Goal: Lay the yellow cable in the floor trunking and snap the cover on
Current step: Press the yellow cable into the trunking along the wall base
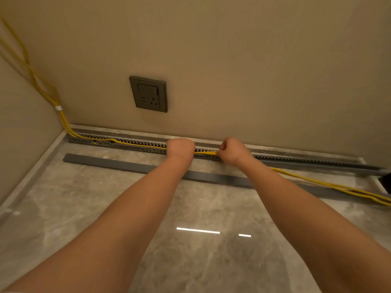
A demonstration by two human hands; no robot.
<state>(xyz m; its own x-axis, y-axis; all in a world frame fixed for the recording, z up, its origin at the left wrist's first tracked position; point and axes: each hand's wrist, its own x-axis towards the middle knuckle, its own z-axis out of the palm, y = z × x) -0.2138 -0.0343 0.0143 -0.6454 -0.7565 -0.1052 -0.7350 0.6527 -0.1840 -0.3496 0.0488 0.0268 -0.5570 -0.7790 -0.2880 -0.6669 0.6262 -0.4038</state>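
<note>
A grey slotted floor trunking point(131, 145) runs along the foot of the wall, open on top. The yellow cable point(317, 181) comes down the left corner, lies inside the trunking's left part, and trails out over the floor to the right. My left hand point(180, 147) is closed over the trunking at its middle, fingers hidden. My right hand point(231, 150) pinches the yellow cable just right of it, above the channel. The long grey cover point(118, 163) lies flat on the floor, parallel to the trunking and nearer to me.
A grey wall socket point(148, 94) sits above the trunking. A white tie point(58, 108) binds the cables in the left corner. Glossy marble floor point(190, 208) spreads toward me. A dark object point(386, 182) shows at the right edge.
</note>
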